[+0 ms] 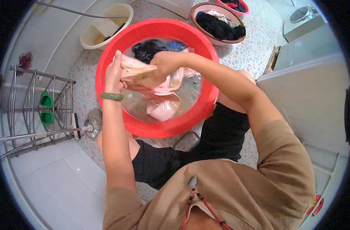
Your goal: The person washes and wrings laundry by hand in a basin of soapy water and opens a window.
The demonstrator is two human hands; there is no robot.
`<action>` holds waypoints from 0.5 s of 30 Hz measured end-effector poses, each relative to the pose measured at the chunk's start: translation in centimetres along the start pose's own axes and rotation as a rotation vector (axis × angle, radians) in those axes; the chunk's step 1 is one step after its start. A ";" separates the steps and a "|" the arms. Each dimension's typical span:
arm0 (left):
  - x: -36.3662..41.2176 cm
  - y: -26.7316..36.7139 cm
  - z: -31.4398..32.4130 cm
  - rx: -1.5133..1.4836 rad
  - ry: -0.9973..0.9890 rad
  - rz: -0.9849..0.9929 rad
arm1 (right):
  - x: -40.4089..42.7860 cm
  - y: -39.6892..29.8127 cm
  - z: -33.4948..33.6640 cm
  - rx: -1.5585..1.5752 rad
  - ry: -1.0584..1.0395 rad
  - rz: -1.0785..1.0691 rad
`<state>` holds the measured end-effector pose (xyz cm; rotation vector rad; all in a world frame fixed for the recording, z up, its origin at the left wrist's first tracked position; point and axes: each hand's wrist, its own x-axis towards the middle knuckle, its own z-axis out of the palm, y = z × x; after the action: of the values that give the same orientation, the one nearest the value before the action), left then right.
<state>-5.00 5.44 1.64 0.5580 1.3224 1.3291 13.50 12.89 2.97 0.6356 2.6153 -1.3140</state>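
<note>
A large red plastic tub [167,133] on the floor before me holds cloudy water. Both my hands hold a wet pink cloth garment [139,76] above it, and its lower part hangs into the water. My left hand [114,73], below a green bangle [111,96] on the wrist, grips the garment's left end with the thumb up. My right hand [164,64] holds its right side, the fingers partly hidden. Black cloth [146,50] and a small blue cloth [176,44] lie in the water at the tub's far side.
A cream plastic basin [129,14] with a hose over it stands at the far left. Beyond the tub, a brown-rimmed basin [193,20] holds dark clothes, and a pink basin [246,11] stands behind. At left are a metal rack [34,109] and a mop [91,126]; a white cabinet [304,95] is at right.
</note>
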 end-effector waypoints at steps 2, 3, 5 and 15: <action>-0.4 -0.7 0.3 0.014 -0.130 0.044 | -0.7 -1.0 -1.4 0.232 0.095 -0.045; -0.6 -1.2 0.6 0.026 -0.260 0.087 | -1.1 -1.7 -2.3 0.464 0.188 -0.088; -2.1 -1.6 3.2 0.260 -0.542 0.057 | -2.2 -2.1 -4.4 0.732 0.389 -0.285; -3.2 -0.9 4.6 -0.540 -0.494 -0.005 | 1.1 2.5 -5.1 -0.278 1.329 -0.283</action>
<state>0.23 4.05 3.19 0.4600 0.5314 1.3609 13.92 18.62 3.91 1.5016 3.8949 -0.5102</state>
